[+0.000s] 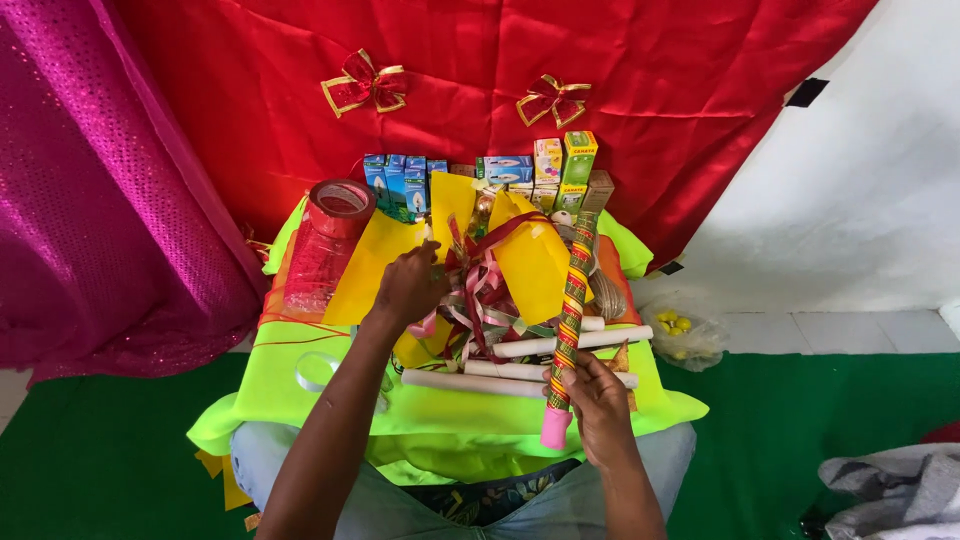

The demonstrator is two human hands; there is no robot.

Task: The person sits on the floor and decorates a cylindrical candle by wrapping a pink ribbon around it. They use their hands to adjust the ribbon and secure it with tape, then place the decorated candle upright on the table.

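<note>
The right hand (598, 398) is clamped on the patterned stick (568, 320), at five o'clock on the desk (300, 385). At ten o'clock, the left hand (410, 285) seemingly pinches ribbons (480, 300). Decorating is underway; next, a ribbon needs freeing.

What the view leaves unclear

The fingertips of the left hand (410, 285) are buried in the tangle of ribbons (478, 300), so what they pinch cannot be told. The right hand (592, 395) wraps the lower part of the patterned stick (570, 310), hiding that stretch of it and the ends of the white paper rolls (520, 372) beside it. Under the lime green cloth (300, 390) the worktop is fully covered. Beyond the left hand, the small boxes (480, 175) are too small for their contents to be read. Right of the right hand, the contents of the clear bag (680, 330) show only as blurred yellow lumps, and the grey cloth (890, 490) is cut by the frame edge
</note>
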